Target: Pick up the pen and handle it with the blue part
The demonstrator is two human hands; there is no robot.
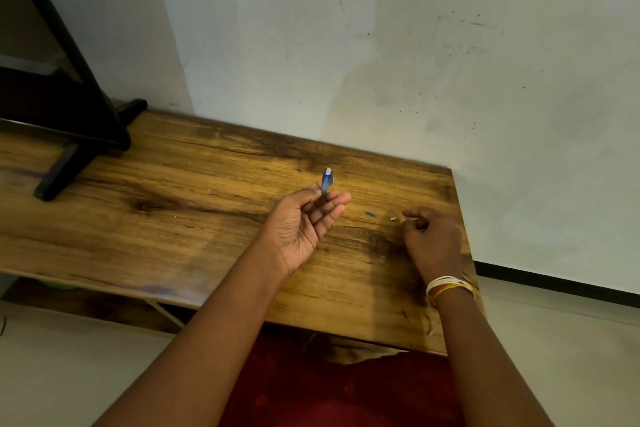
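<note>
Blue pen piece upright in left hand pinch — right hand grip pinching something tiny.

Wooden table, black stand, blue piece, white bit

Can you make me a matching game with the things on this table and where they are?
Things:
1. blue pen piece
2. small white bit
3. black stand
4. bangles

Places:
A. on the right wrist
B. far left of the wooden table
C. pinched upright in the left hand
D. lying on the table by the right hand

Pairs: 1-C, 2-D, 3-B, 4-A
</note>
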